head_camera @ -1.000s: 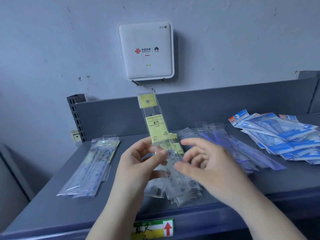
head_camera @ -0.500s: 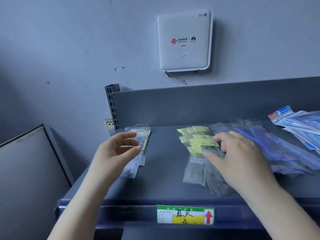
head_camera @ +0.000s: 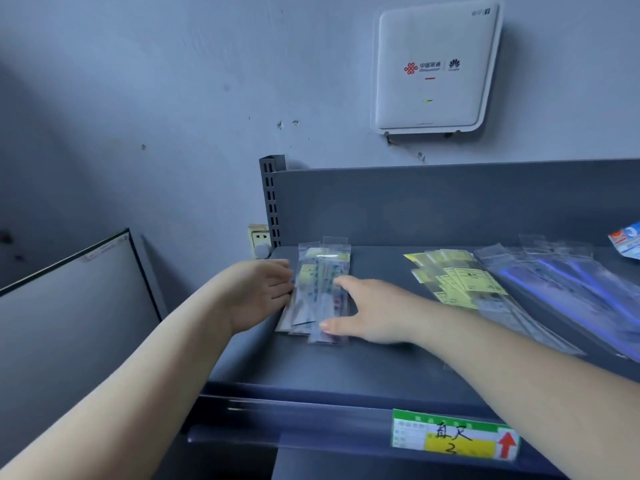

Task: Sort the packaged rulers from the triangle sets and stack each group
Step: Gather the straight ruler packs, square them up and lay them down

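Your left hand (head_camera: 258,294) and right hand (head_camera: 372,311), both grips open, flat fingers flank ruler stack (head_camera: 320,289) on shelf (head_camera: 363,368); yellow-labelled packs (head_camera: 453,282) right of stack.

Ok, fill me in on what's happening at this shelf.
A person is sorting packaged rulers on a grey shelf. Both hands are at the small stack near the shelf's left end: the left hand touches its left edge, and the right hand lies flat against its right side, squaring it up. A yellow-labelled pile and a blue-tinted pile lie fanned out further right, untouched.
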Available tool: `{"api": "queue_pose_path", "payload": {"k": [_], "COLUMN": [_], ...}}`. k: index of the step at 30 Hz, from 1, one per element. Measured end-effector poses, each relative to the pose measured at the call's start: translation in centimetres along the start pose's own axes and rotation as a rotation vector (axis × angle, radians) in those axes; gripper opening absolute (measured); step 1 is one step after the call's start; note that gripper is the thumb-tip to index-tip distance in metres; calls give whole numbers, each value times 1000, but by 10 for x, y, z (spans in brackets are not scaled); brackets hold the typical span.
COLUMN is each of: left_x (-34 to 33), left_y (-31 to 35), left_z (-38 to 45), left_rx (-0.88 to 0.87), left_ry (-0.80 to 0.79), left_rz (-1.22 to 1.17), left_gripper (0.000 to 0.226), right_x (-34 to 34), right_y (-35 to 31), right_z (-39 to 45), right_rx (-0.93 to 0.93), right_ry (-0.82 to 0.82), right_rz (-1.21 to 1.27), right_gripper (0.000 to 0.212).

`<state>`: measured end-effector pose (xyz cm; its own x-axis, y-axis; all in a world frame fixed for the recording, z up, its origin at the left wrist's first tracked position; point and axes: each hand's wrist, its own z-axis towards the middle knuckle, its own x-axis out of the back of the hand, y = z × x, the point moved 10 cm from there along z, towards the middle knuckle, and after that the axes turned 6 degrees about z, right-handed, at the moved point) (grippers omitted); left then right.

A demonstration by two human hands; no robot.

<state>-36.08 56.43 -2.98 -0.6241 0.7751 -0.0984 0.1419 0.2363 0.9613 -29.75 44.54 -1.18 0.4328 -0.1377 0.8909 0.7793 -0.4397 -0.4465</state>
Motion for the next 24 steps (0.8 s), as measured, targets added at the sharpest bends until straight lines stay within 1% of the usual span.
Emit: {"api": "queue_pose_path", "payload": {"k": [3, 5, 7, 9, 10, 12, 14, 17, 19, 22, 24], "left_x": [1, 2, 0, -7, -11, -14, -17, -21, -19, -20, -22], "left_y": [-4, -6, -8, -9, -8, -4, -1, -4, -6, -6, -4], "left_z": [10, 16, 19, 19, 18, 20, 20, 16, 15, 17, 18], "left_rx": [85, 120, 144, 175, 177, 142, 122, 172, 201, 209, 211], "left_ry": [-14, -30, -69, -136, -163, -176, -189, -239, -226, -207, -218], "left_rz": [-170, -218, -163, -14, 61, 163, 171, 121, 108, 86, 74], "left_gripper": [46, 49, 44, 25, 19, 22, 25, 24, 24, 18, 23], "right_x": [-5, -6, -5, -3, -2, -1, 0, 0, 0, 1, 1], "right_y": [1, 3, 4, 4, 4, 5, 7, 8, 8, 9, 12], "right_z": [1, 0, -2, -2, -2, -2, -2, -2, -2, 1, 4], "right_rx": [12, 14, 17, 27, 31, 34, 37, 42, 49, 66, 79], "right_ry": [19, 30, 41, 51, 56, 62, 63, 67, 71, 78, 73], "right_rz": [36, 54, 80, 101, 107, 117, 128, 142, 146, 180, 230], "right_gripper": [68, 63, 62, 64, 66, 68, 68, 68, 68, 72, 76]}}
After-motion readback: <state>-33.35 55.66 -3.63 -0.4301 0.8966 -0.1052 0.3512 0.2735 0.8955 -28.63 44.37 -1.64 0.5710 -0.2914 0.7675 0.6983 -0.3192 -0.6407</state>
